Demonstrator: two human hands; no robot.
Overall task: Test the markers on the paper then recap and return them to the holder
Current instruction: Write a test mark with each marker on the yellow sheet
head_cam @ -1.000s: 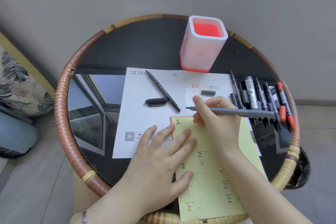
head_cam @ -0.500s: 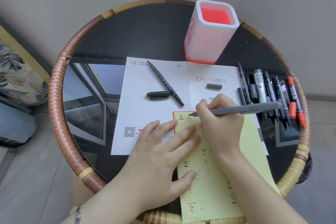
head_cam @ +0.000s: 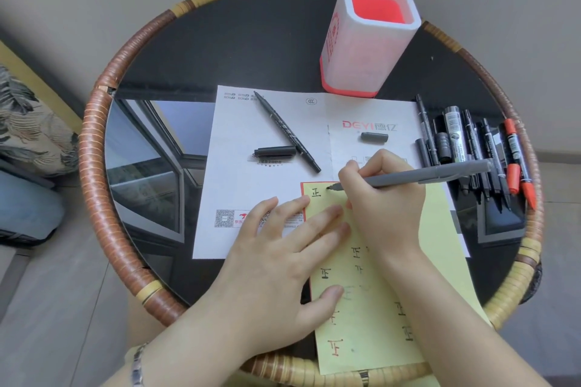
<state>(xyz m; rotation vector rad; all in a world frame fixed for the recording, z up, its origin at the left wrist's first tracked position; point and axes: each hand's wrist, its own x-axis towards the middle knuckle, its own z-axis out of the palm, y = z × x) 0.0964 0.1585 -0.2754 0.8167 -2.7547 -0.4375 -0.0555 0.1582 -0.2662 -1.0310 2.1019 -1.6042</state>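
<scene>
My right hand point(head_cam: 382, 201) grips an uncapped grey marker point(head_cam: 437, 174), its tip touching the top of the yellow paper point(head_cam: 377, 308) beside a written character. My left hand point(head_cam: 276, 264) lies flat with spread fingers on the yellow paper's left edge. The grey cap point(head_cam: 374, 137) lies on the white sheet point(head_cam: 239, 185). A black marker point(head_cam: 284, 132) and its loose black cap point(head_cam: 276, 151) lie there too. The white and red holder point(head_cam: 367, 41) stands at the back. Several black and red markers point(head_cam: 471, 151) lie in a row at the right.
The round black glass table has a woven rattan rim point(head_cam: 94, 166). A patterned cushion point(head_cam: 28, 126) sits off to the left on the floor side. A grey wall runs behind the table.
My right hand has lowered the grey marker's tip from above the white sheet down onto the top of the yellow paper. The left hand stays pressed on the paper.
</scene>
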